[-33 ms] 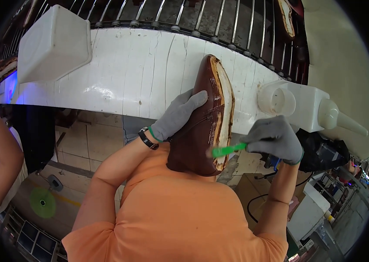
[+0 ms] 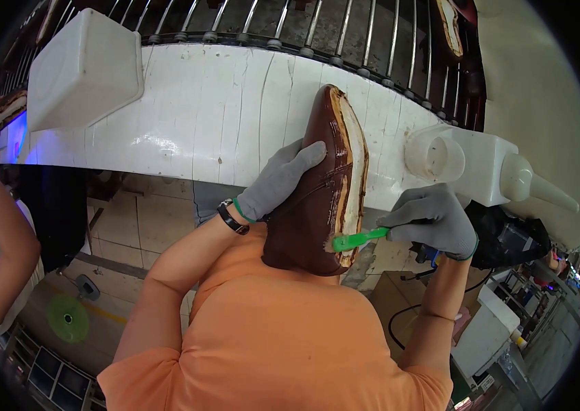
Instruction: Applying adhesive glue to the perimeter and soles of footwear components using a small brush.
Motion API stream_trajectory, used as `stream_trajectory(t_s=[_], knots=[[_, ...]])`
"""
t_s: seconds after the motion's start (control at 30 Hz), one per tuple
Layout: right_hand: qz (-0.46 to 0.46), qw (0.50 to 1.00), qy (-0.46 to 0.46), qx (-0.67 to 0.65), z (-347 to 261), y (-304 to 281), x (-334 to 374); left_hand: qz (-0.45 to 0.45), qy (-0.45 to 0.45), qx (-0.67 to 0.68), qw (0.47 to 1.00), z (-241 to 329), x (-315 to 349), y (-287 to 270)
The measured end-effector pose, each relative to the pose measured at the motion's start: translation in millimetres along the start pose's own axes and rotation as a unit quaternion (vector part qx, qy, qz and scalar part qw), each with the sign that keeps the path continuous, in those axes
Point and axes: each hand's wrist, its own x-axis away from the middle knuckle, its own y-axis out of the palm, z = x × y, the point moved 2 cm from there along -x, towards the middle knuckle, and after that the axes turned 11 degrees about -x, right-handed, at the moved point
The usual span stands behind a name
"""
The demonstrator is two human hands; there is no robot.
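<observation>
A glossy dark brown shoe upper [image 2: 311, 226] stands tilted in front of my chest, its pale underside with a tan, rough edge turned to the right. My left hand [image 2: 278, 177], in a grey glove with green trim, grips the shoe by its upper, thumb lying over the top. In my right hand [image 2: 434, 220], gloved the same way, the fingers pinch the handle of a small green brush [image 2: 362, 238]. The bristles rest against the shoe's lower edge near the heel end.
A white bench top [image 2: 187, 116] runs across in front, with a metal roller conveyor [image 2: 331, 34] behind it. At left stands a white plastic box [image 2: 84, 75]; at right, a small round cup [image 2: 444, 159] beside a white bottle [image 2: 485, 164]. Another person's arm [image 2: 5, 240] shows at far left.
The brush head has shifted slightly down along the shoe's edge, toward me. My left hand and the shoe stay nearly where they were.
</observation>
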Motion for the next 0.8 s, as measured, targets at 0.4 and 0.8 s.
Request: stream_trajectory(t_s=[0.4,0.8], knots=[[0.0,0.999,-0.029,0.022,6,4,13,-0.01,-0.005,0.009,1.0,4,2,1],[0.014,1.0,0.015,0.015,1,0,1,-0.004,-0.023,0.027,0.999,10,5,3]])
